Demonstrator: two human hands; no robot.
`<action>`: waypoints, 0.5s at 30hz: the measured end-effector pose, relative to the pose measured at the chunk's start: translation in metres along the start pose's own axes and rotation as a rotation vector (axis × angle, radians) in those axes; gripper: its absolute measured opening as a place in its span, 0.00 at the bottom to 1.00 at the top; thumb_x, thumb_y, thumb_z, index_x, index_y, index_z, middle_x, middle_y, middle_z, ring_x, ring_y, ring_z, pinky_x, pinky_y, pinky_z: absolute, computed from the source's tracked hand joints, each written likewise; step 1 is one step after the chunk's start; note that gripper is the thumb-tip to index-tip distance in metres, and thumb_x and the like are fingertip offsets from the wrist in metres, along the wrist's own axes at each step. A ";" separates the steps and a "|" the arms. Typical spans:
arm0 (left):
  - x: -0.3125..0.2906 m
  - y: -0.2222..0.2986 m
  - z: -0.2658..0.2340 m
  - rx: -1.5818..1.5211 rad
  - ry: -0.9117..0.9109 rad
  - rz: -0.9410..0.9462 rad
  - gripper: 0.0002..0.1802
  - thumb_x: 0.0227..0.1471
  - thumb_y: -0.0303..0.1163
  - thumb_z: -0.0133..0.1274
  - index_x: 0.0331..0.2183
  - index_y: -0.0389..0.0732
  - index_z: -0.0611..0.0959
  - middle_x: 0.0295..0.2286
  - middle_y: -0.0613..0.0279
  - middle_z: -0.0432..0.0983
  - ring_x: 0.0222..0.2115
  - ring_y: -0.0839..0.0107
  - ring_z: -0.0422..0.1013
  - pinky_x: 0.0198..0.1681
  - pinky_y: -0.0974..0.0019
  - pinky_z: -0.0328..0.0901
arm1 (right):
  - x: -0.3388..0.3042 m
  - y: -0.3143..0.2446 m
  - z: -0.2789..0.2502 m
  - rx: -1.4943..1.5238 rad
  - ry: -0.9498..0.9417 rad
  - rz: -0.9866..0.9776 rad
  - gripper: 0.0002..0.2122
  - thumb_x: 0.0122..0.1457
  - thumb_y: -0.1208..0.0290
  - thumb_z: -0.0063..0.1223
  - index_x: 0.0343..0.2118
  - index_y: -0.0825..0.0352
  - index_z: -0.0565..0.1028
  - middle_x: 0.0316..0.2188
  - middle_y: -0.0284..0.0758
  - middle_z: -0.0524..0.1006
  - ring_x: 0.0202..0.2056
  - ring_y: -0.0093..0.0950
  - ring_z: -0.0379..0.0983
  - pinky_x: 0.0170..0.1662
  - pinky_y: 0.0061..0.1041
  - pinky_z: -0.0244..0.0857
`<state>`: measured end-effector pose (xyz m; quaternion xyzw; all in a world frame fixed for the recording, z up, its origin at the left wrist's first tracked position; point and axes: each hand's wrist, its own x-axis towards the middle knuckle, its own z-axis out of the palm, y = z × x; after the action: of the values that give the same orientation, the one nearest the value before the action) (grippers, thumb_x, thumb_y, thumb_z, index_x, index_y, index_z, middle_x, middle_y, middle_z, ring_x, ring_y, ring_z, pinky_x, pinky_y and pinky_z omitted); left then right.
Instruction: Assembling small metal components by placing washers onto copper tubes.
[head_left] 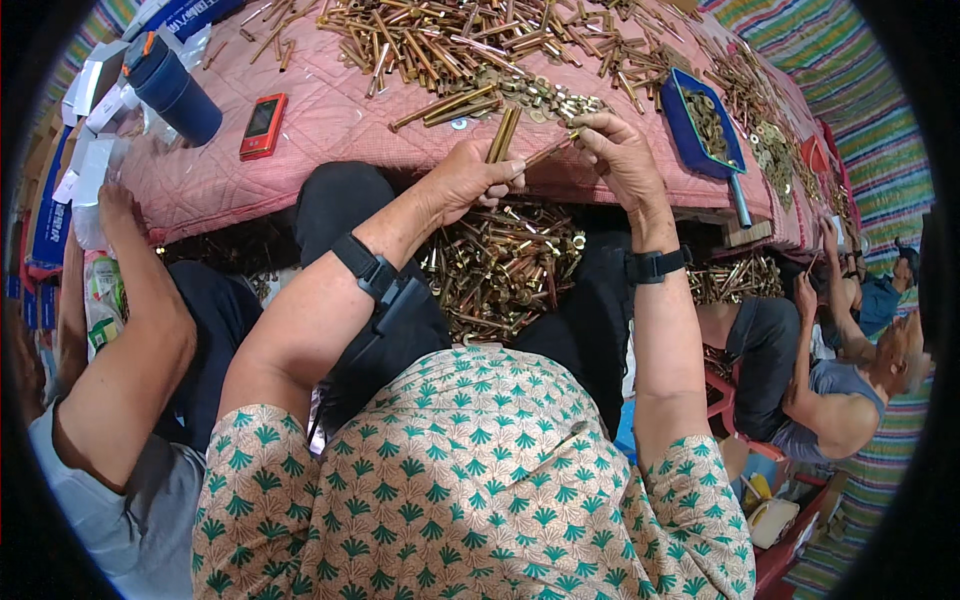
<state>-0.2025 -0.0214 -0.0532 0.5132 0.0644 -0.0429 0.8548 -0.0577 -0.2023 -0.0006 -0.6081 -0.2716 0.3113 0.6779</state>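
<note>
My left hand [466,184] is closed around several gold-coloured metal bolts [504,134] that stick up above its fist. Between the two hands lies one slimmer, reddish bolt [549,153], its near end at my left thumb and fingers. My right hand [624,162] pinches the far end of that bolt, where a small gold piece [573,136], perhaps a nut, shows at the fingertips. Both hands are just over the table's front edge. Beneath them, between my knees, is a heap of bolts [500,275] with hex heads or nuts; what contains it is hidden.
On the pink quilted table cover [330,150] lie a large pile of long bolts [440,40], small nuts [545,98], a red phone-like device [263,127] and a dark blue tumbler [172,90]. A blue scoop tray [700,125] holds washers. People sit close on both sides; one forearm [145,270] is at left.
</note>
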 end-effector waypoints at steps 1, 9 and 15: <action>0.001 0.001 0.000 0.012 -0.001 0.018 0.09 0.53 0.30 0.53 0.34 0.36 0.74 0.25 0.65 0.73 0.16 0.86 0.59 0.15 0.83 0.53 | 0.001 0.002 0.001 0.072 -0.016 0.003 0.06 0.55 0.76 0.55 0.36 0.68 0.75 0.25 0.26 0.73 0.23 0.14 0.65 0.25 0.11 0.59; -0.002 0.001 0.001 -0.045 -0.056 -0.017 0.08 0.53 0.30 0.53 0.34 0.37 0.75 0.25 0.66 0.72 0.16 0.87 0.59 0.15 0.83 0.52 | -0.001 -0.002 -0.006 0.029 -0.078 -0.023 0.06 0.55 0.77 0.54 0.36 0.68 0.75 0.25 0.25 0.73 0.25 0.14 0.66 0.28 0.13 0.61; 0.000 -0.001 0.000 -0.029 -0.041 0.003 0.09 0.53 0.32 0.54 0.34 0.37 0.75 0.25 0.66 0.72 0.16 0.87 0.59 0.15 0.83 0.53 | 0.002 0.004 -0.003 0.016 -0.028 -0.028 0.04 0.54 0.73 0.57 0.32 0.65 0.75 0.24 0.24 0.74 0.23 0.12 0.65 0.26 0.10 0.59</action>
<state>-0.2027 -0.0223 -0.0540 0.4998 0.0467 -0.0510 0.8634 -0.0540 -0.2024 -0.0054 -0.5945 -0.2872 0.3122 0.6831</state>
